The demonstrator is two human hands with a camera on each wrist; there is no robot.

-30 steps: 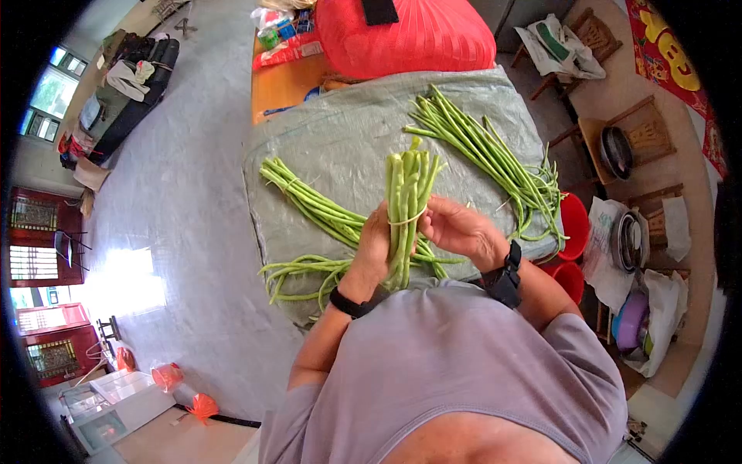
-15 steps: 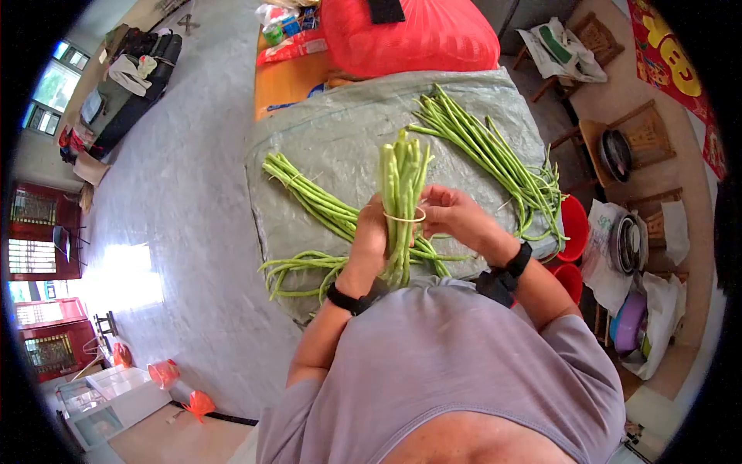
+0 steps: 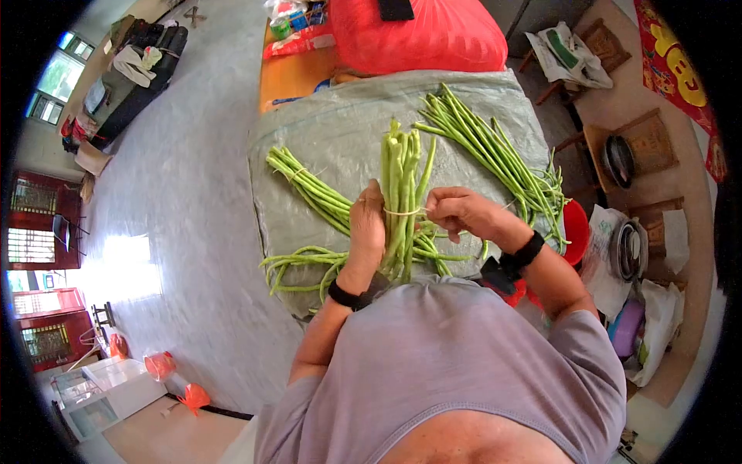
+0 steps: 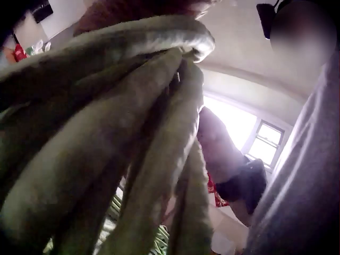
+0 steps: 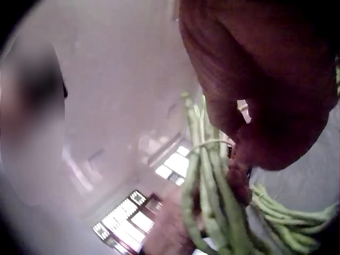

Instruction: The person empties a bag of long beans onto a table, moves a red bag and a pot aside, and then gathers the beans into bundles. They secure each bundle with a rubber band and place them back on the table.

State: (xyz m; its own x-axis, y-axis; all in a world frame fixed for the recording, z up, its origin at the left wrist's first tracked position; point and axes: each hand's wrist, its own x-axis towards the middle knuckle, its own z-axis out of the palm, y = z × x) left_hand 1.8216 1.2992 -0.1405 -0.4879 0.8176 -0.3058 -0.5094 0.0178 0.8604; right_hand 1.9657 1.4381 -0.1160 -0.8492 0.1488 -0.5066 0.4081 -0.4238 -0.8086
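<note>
A bundle of long green beans (image 3: 400, 170) stands upright in front of the chest, gripped from the left side by my left hand (image 3: 366, 232), whose fingers are partly hidden behind it. Around its middle runs a pale elastic band (image 3: 402, 212). My right hand (image 3: 468, 210) pinches the band at the bundle's right side, with fingers curled. The right wrist view shows the band crossing the beans (image 5: 210, 159) close to those fingertips. Large blurred beans (image 4: 133, 122) fill much of the left wrist view. Another tied bundle (image 3: 313, 189) lies to the left.
A grey-green sheet (image 3: 348, 116) covers the table. On it lie loose long beans (image 3: 495, 155) at the right and curled bean ends (image 3: 301, 263) near the front left. Behind sits a big red bag (image 3: 421, 39). A red bucket (image 3: 574, 232) stands beside the table's right edge.
The right hand has drawn a little to the right, its fingers curling more at the band. The left hand still grips the upright bundle.
</note>
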